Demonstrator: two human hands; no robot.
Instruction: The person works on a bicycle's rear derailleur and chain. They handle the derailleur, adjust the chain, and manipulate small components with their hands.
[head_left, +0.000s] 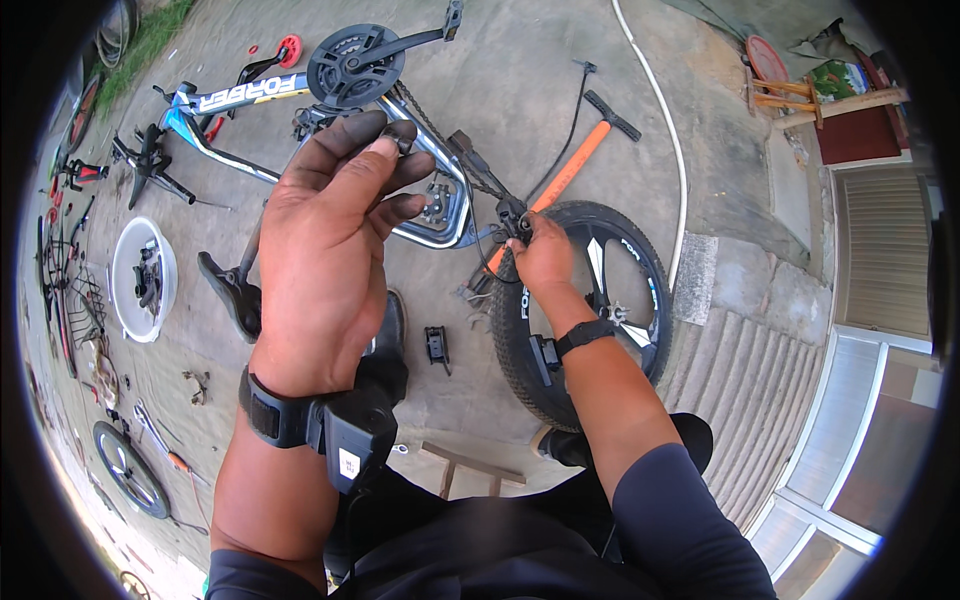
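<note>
Overhead, the view looks down on a bicycle frame (300, 95) lying on its side on the concrete ground (520, 90), its long axis running from the upper left edge down toward the centre, with the black chainring and crank (355, 62) uppermost. The left hand (325, 250) is raised close to the camera, its grease-darkened fingertips (385, 135) pinched together on a small dark part (403, 131) whose kind cannot be told. The right hand (545, 258) reaches farther out and is closed on the black rear derailleur (510, 212) at the frame's rear end, where the chain (430, 125) runs down from the chainring. This hand is plainly the nearer to that fitting; the left hangs above and to the left of it, apart. A black spoked wheel (590, 305) lies just beside and below the right hand. An orange floor pump (575, 160) lies obliquely beyond, its handle toward the upper right. A white wheel rim (122, 285) rests near the left edge, and a small black bracket (436, 345) lies on the ground between the forearms.
</note>
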